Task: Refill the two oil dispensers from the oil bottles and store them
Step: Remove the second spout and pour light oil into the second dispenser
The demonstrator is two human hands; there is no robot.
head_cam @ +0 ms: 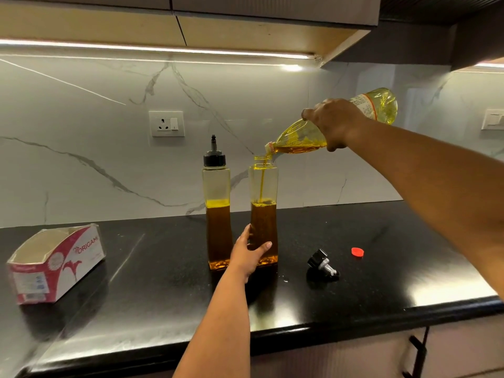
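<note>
1. Head view: the right hand (334, 124) is wrapped around the middle of the tilted oil bottle (335, 126), fingers clamped on it. A thin stream of oil falls from its mouth into the open dispenser (263, 214), which stands on the black counter (381, 268) and is about half full.
2. The left hand (249, 253) grips the lower part of this dispenser, thumb and fingers curled around it, to keep it upright.
3. The second dispenser (216, 211) stands just beside it on the left, with its spout cap on and about half full.
4. The removed black spout cap (321, 264) and a red cap (357, 251) lie on the counter to the right; a tissue box (54, 264) lies well apart to the left.
5. I think the bottle is soft plastic, getting lighter, maybe oily and slippery; holding at the waist seems best. The tall, narrow dispenser can tip easily.
</note>
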